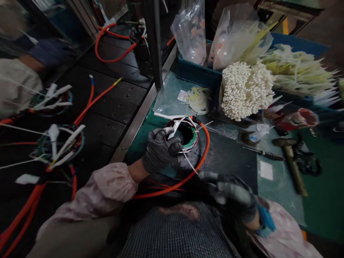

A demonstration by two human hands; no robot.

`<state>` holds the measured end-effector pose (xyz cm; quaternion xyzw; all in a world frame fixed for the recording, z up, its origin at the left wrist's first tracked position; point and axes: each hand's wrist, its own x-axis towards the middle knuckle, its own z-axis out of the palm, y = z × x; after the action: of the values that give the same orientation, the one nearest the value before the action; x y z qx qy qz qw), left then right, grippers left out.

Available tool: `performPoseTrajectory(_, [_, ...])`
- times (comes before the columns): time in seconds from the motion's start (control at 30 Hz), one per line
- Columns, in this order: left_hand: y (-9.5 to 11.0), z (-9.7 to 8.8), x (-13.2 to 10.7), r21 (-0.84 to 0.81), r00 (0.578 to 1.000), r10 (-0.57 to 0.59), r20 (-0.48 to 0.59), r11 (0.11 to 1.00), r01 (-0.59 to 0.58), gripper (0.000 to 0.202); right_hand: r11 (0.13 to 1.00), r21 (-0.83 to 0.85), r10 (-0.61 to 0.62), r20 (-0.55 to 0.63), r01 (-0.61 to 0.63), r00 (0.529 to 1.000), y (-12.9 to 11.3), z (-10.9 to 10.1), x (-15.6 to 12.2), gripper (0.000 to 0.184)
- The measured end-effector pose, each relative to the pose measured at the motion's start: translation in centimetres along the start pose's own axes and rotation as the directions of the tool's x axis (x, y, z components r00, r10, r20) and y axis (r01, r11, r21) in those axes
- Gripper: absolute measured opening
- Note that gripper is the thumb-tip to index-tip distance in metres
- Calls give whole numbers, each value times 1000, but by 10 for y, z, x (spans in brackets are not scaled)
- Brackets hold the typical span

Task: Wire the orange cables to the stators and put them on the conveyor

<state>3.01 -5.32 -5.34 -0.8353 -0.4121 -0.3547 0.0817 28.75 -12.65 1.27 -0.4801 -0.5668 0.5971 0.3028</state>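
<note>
My left hand (162, 150), in a dark grey glove, is closed round the near left side of a ring-shaped motor stator (194, 141) on the bench. White sleeving (174, 128) and a green inner band show at its ring, and a thick orange cable (205, 154) loops from it towards me. Below and to the right, my gloved right hand (228, 190) is blurred. Its fingertips pinch the end of a thin white cord (190, 163), drawn taut from the stator's near rim. Another cord end sticks out at the stator's right.
To the left, more stators (60, 145) with orange cables lie on a dark slatted conveyor (107, 104), beside another person's gloved hand (51, 52). A metal post (153, 43) stands at the bench edge. A bundle of white tubes (245, 89), a screwdriver (264, 153) and a hammer (291, 165) lie right.
</note>
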Motion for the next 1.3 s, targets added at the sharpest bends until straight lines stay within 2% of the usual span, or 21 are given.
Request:
performPoseTrajectory(0.03, [-1, 0, -1, -32, 1000, -1, 18, 999, 2, 35, 995, -89, -37, 28, 40, 999, 3, 2, 6, 36])
performPoseTrajectory(0.1, [-4, -1, -3, -110, 999, 21, 36, 994, -17, 31, 928, -305, -224, -4, 212, 975, 9, 7, 26, 32])
performPoseTrajectory(0.17, [-7, -3, -2, -180, 998, 28, 55, 983, -18, 26, 794, -505, -421, -56, 339, 905, 13, 7, 53, 30])
performPoseTrajectory(0.23, [-10, -4, 0, -238, 998, 18, 63, 971, -3, 25, 682, -646, -516, -91, 344, 852, 11, 4, 76, 33])
performPoseTrajectory(0.33, [-12, -4, 2, -292, 999, 23, 38, 956, -11, 21, 596, -741, -505, -45, 310, 862, 2, 0, 99, 33])
performPoseTrajectory(0.4, [-12, -3, 3, -286, 998, 30, 46, 958, -16, 18, 613, -702, -487, 27, 364, 873, -4, 0, 108, 28])
performPoseTrajectory(0.47, [-13, -2, 1, -266, 997, 34, 69, 964, -14, 20, 728, -557, -470, 18, 399, 883, -8, 1, 113, 29])
performPoseTrajectory(0.53, [-13, 0, -1, -249, 995, 24, 93, 969, 0, 25, 853, -345, -423, -17, 392, 906, -10, -1, 114, 28])
performPoseTrajectory(0.63, [-14, 3, -5, -250, 995, -3, 98, 968, 28, 30, 936, -120, -327, 63, 332, 943, -13, -7, 112, 22])
performPoseTrajectory(0.7, [-14, 4, -6, -254, 996, -5, 85, 967, 26, 27, 942, -105, -313, 81, 320, 946, -14, -10, 110, 14])
performPoseTrajectory(0.8, [-13, 4, -5, -243, 998, 11, 67, 970, 6, 20, 924, -143, -359, 3, 355, 933, -12, -11, 108, 9])
performPoseTrajectory(0.97, [-11, -2, -1, -218, 990, -8, 143, 975, 39, 23, 906, -197, -390, -51, 373, 919, -7, -4, 109, 10])
performPoseTrajectory(1.07, [-9, -5, 1, -208, 990, -20, 137, 977, 49, 21, 880, -193, -442, 5, 434, 897, -3, -4, 107, 12])
performPoseTrajectory(1.17, [-6, -6, 2, -207, 996, -14, 85, 978, 32, 16, 796, -225, -533, 179, 562, 827, 10, -8, 100, 11])
performPoseTrajectory(1.2, [-5, -6, 2, -209, 997, -16, 79, 977, 32, 16, 788, -248, -524, 211, 563, 825, 16, -9, 96, 11])
performPoseTrajectory(1.23, [-4, -6, 2, -208, 996, -19, 84, 977, 37, 16, 799, -270, -495, 210, 537, 843, 22, -11, 93, 13])
performPoseTrajectory(1.3, [-4, -4, 1, -200, 993, -37, 115, 978, 60, 15, 846, -291, -429, 128, 448, 894, 31, -12, 86, 21])
